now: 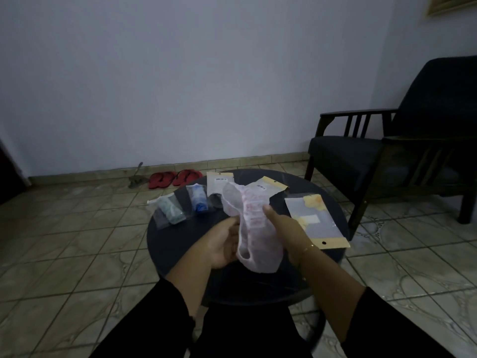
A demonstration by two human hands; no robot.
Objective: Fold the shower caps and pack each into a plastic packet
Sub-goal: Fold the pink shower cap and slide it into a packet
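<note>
From my remote seat, I judged the fold of a third cap to be under way. Both hands held a pink-patterned shower cap [254, 228] above the middle of a round dark table [180, 236]. The left hand [223, 245] pinched the cap's left edge, and the right hand [282, 228] gripped its right side with the thumb on top. The cap hung loose and crumpled between them, its elastic rim drooping toward me.

Two filled packets, the green-cap packet [170, 210] and the blue-cap packet [197, 197], lay at the table's far left. An empty packet [316, 220] lay just to the right of the right hand.

Next, I judged, the cap needed flattening and folding narrow enough to slide into that packet.
</note>
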